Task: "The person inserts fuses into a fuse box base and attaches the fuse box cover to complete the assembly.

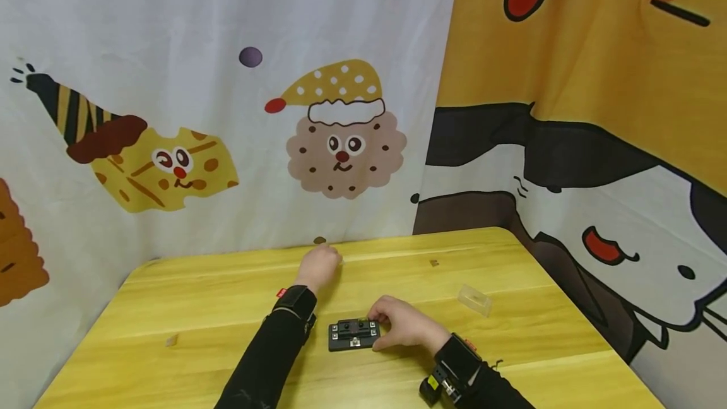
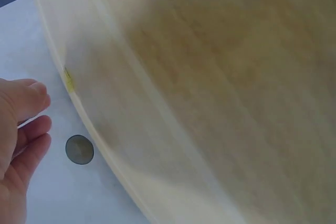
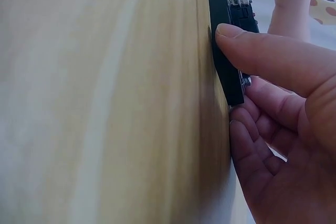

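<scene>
A flat black base [image 1: 353,336] with silver screw terminals and a raised black middle lies on the wooden table in the head view. My right hand [image 1: 410,326] grips its right end, thumb at the near edge and fingers at the far side. The right wrist view shows the thumb pressed on the rim of the base [image 3: 223,59], fingertips behind it. Farther off, my left hand [image 1: 320,264] reaches to the table's back edge. Its fingers [image 2: 35,129] are loosely bent in the left wrist view, and nothing shows between them.
The yellow wooden table [image 1: 227,314] ends at a printed curtain [image 1: 199,226] behind. A clear plastic piece [image 1: 474,300] lies to the right of my right hand. A small brownish scrap [image 1: 171,340] lies at left, and another small mark [image 1: 434,263] shows toward the back.
</scene>
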`<state>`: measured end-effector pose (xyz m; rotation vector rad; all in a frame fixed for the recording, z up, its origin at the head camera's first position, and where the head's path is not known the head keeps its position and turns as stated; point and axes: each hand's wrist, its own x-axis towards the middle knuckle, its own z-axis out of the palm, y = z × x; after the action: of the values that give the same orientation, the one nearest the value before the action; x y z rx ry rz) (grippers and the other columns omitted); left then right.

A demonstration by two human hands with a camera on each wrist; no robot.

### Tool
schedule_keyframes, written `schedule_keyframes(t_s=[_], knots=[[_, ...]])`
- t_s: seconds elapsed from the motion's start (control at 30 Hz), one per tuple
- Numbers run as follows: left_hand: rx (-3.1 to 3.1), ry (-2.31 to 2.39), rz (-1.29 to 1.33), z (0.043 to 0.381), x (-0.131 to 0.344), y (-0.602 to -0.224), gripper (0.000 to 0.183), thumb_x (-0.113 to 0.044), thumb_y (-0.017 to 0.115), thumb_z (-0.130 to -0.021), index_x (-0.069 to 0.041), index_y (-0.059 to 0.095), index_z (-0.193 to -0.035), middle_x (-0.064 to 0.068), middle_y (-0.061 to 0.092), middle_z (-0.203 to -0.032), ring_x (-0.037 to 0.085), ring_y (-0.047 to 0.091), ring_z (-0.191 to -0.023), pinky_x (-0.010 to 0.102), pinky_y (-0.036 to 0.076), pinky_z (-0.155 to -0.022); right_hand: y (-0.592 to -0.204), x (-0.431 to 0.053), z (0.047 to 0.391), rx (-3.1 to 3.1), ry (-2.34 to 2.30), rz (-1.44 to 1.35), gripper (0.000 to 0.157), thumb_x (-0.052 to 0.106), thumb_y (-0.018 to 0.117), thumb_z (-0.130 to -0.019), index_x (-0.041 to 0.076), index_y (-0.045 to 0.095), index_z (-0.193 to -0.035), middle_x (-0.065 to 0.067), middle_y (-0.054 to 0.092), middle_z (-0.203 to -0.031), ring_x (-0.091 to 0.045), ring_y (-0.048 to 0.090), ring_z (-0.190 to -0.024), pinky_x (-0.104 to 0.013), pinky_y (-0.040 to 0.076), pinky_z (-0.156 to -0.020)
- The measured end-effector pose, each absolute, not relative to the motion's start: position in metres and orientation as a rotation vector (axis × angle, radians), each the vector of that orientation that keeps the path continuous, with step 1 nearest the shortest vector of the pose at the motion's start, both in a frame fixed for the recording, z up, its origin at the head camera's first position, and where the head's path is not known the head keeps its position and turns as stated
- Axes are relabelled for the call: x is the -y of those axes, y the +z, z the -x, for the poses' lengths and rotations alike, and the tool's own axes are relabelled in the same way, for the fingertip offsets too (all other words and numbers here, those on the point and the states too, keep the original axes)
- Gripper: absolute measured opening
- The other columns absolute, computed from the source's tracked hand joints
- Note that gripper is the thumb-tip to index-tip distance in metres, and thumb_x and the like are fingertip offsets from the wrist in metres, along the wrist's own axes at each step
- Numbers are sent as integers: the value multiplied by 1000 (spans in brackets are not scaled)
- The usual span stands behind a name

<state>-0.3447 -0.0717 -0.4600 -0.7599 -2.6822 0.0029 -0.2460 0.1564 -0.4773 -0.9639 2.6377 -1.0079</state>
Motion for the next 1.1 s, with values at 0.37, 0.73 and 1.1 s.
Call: schedule_keyframes(t_s=[0.37, 0.73, 1.1], knots=[[2745, 213, 720, 344, 69, -471, 19, -4, 64, -92, -16, 76, -84, 1, 63, -82, 21, 57, -84, 37, 53, -72, -482, -158, 247, -2655, -984, 999, 42, 17, 89, -69, 9, 67, -103, 3, 57, -100, -9, 54, -90, -28, 48, -84], [2664, 198, 713, 342, 72, -472, 20, 2, 69, -83, -14, 72, -72, 2, 61, -75, 21, 58, -78, 36, 53, -69, -481, -156, 247, -2639, -1009, 949, 43, 16, 90, -68, 9, 66, -102, 4, 56, -100, -8, 54, -90, -28, 48, -84], [2710, 265, 768, 343, 68, -471, 25, 3, 67, -84, -16, 68, -68, 1, 65, -73, 23, 58, -77, 38, 52, -68, -481, -156, 247, -2645, -999, 953, 43, 16, 90, -67, 9, 66, -102, 4, 56, -99, -9, 55, -91, -28, 48, -85]])
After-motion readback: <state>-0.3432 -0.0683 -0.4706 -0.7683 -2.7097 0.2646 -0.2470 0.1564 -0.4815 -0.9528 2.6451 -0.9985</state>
